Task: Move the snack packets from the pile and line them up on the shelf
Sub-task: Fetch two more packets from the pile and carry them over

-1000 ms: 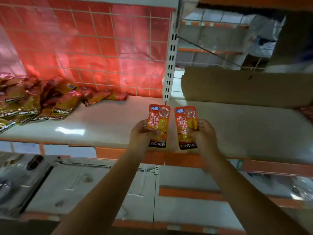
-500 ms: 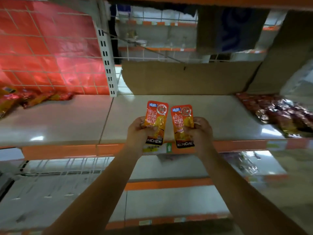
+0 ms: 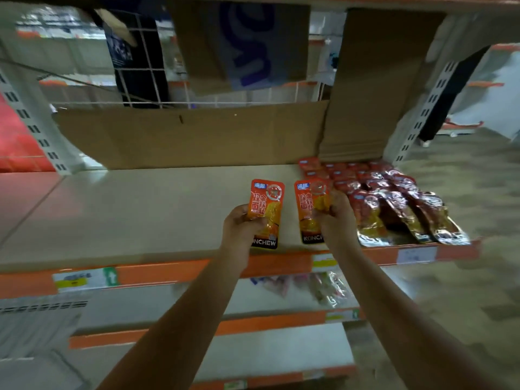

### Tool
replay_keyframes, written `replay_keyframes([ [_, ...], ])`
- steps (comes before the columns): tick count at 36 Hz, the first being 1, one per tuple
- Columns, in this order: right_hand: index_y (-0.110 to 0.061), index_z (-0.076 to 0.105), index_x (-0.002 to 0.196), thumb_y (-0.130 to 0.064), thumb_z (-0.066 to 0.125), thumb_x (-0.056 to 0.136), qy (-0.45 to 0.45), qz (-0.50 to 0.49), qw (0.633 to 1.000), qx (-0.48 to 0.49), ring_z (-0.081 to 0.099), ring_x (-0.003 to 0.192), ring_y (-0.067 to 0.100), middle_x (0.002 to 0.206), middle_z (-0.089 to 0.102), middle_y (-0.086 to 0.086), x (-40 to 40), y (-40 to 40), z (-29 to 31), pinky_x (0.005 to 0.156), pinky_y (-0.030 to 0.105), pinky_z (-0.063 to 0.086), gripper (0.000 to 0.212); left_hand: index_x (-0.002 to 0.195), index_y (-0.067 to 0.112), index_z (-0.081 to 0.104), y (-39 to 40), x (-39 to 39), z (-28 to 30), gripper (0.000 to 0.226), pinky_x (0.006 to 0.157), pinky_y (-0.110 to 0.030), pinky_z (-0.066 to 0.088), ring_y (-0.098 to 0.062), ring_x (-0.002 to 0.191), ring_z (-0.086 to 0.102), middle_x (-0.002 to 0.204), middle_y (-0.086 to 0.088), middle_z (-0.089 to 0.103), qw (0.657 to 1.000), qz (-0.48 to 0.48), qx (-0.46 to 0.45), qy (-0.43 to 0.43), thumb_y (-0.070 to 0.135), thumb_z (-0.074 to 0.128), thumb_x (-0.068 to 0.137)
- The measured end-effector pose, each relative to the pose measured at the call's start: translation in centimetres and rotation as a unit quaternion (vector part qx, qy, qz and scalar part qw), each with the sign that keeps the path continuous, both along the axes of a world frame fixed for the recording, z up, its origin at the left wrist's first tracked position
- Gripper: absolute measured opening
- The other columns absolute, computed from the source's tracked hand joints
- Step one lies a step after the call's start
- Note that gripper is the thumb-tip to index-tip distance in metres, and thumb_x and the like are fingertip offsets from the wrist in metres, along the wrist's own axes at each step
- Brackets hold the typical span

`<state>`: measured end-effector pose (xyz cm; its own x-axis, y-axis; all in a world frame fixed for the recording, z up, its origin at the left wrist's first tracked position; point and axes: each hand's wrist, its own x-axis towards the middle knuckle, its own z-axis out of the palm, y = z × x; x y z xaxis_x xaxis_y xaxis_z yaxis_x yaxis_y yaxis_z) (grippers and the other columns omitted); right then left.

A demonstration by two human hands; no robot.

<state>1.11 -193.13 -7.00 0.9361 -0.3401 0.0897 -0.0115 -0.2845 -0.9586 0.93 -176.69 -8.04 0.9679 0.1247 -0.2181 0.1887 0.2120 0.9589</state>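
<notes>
Snack packets, one pinched upright in each hand — left hand [image 3: 242, 225], right hand [image 3: 336, 218] — hung over the shelf [image 3: 140, 215] beside the laid-out rows [image 3: 394, 204]. Best, I judged, to set the right packet [image 3: 311, 209] against that row's edge first, then the left packet [image 3: 266, 206] alongside.

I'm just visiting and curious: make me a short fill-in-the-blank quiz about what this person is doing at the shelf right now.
1. Each hand grips ____ orange packet.
2. The lined-up packets lie at the ____ end of the shelf.
3. The right hand holds its packet just ____ of those rows.
4. Behind the shelf, at its back, stands brown ____.

Missing words: one; right; left; cardboard

The left hand holds the other packet.
</notes>
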Motion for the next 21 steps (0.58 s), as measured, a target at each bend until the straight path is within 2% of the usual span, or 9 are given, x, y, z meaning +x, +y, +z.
replay_keyframes([
  [2, -0.018, 0.047, 0.123, 0.005, 0.055, 0.081, 0.011, 0.003, 0.999, -0.045, 0.055, 0.067, 0.016, 0.083, 0.058, 0.001, 0.4, -1.9, -0.3, 0.051, 0.015, 0.042, 0.049, 0.099, 0.01, 0.061, -1.7, 0.7, 0.0, 0.026, 0.075, -0.031, 0.048, -0.025, 0.087, 0.062, 0.095, -0.009, 0.066, 1.0, 0.002, 0.005, 0.014, -0.005, 0.063, 0.079],
  [3, -0.019, 0.043, 0.131, 0.006, 0.054, 0.082, 0.014, 0.006, 0.997, -0.071, 0.056, 0.069, 0.015, 0.088, 0.06, 0.003, 0.6, -2.7, -0.5, 0.05, 0.011, 0.041, 0.056, 0.097, 0.012, 0.061, -2.4, 1.1, 0.0, 0.025, 0.077, -0.033, 0.049, -0.026, 0.087, 0.062, 0.094, -0.008, 0.066, 1.0, 0.0, 0.005, 0.021, -0.005, 0.063, 0.079],
  [4, -0.02, 0.039, 0.137, 0.005, 0.054, 0.082, 0.012, 0.009, 0.995, -0.1, 0.059, 0.078, 0.018, 0.097, 0.061, 0.006, 0.8, -3.3, -0.6, 0.057, 0.011, 0.043, 0.062, 0.094, 0.014, 0.061, -3.1, 1.5, 0.0, 0.025, 0.08, -0.036, 0.05, -0.027, 0.087, 0.063, 0.092, -0.008, 0.066, 1.0, -0.001, 0.002, 0.026, -0.006, 0.063, 0.078],
  [6, -0.022, 0.034, 0.143, 0.005, 0.053, 0.084, 0.009, 0.012, 0.988, -0.155, 0.055, 0.105, 0.025, 0.119, 0.056, 0.009, 1.1, -4.1, -0.6, 0.078, 0.021, 0.041, 0.067, 0.09, 0.016, 0.06, -4.3, 2.1, 0.2, 0.025, 0.081, -0.039, 0.05, -0.028, 0.085, 0.063, 0.088, -0.007, 0.066, 0.999, 0.003, -0.004, 0.034, -0.006, 0.062, 0.077],
  [7, -0.022, 0.034, 0.143, 0.004, 0.051, 0.085, 0.01, 0.015, 0.984, -0.179, 0.051, 0.112, 0.025, 0.125, 0.051, 0.01, 1.4, -4.5, -0.7, 0.081, 0.022, 0.037, 0.066, 0.091, 0.015, 0.059, -4.9, 2.4, 0.2, 0.025, 0.077, -0.037, 0.051, -0.026, 0.081, 0.063, 0.085, -0.006, 0.065, 0.999, 0.007, -0.007, 0.038, -0.006, 0.062, 0.078],
  [10, -0.019, 0.044, 0.139, 0.002, 0.049, 0.087, 0.021, 0.041, 0.963, -0.264, 0.047, 0.109, 0.022, 0.126, 0.042, 0.01, 1.9, -5.1, -0.9, 0.083, 0.02, 0.035, 0.056, 0.102, 0.008, 0.059, -6.3, 3.1, 0.4, 0.028, 0.068, -0.031, 0.049, -0.022, 0.072, 0.061, 0.081, -0.006, 0.063, 0.999, 0.011, -0.01, 0.044, -0.007, 0.06, 0.078],
  [13, -0.011, 0.052, 0.132, -0.002, 0.051, 0.087, 0.044, 0.046, 0.933, -0.355, 0.041, 0.119, 0.03, 0.129, 0.042, 0.014, 2.8, -5.6, -1.2, 0.096, 0.028, 0.035, 0.047, 0.104, 0.007, 0.058, -7.0, 3.6, 0.3, 0.029, 0.073, -0.037, 0.051, -0.027, 0.077, 0.063, 0.086, -0.009, 0.064, 0.998, 0.019, 0.006, 0.053, -0.006, 0.06, 0.078],
  [17, -0.02, 0.049, 0.134, -0.021, 0.048, 0.09, 0.081, 0.027, 0.871, -0.483, 0.03, 0.122, 0.033, 0.135, 0.041, 0.013, 3.2, -5.8, -1.2, 0.1, 0.036, 0.027, 0.044, 0.103, 0.008, 0.057, -7.0, 3.8, 0.3, 0.027, 0.079, -0.039, 0.05, -0.028, 0.082, 0.062, 0.092, -0.011, 0.064, 0.998, 0.028, 0.027, 0.05, -0.005, 0.06, 0.079],
  [21, -0.025, 0.049, 0.132, -0.029, 0.05, 0.088, 0.082, 0.03, 0.86, -0.503, 0.025, 0.125, 0.034, 0.135, 0.038, 0.011, 3.0, -5.5, -1.4, 0.1, 0.037, 0.023, 0.044, 0.105, 0.009, 0.056, -6.9, 3.7, 0.2, 0.027, 0.073, -0.033, 0.05, -0.026, 0.084, 0.062, 0.096, -0.01, 0.063, 0.998, 0.032, 0.034, 0.043, -0.005, 0.059, 0.081],
])
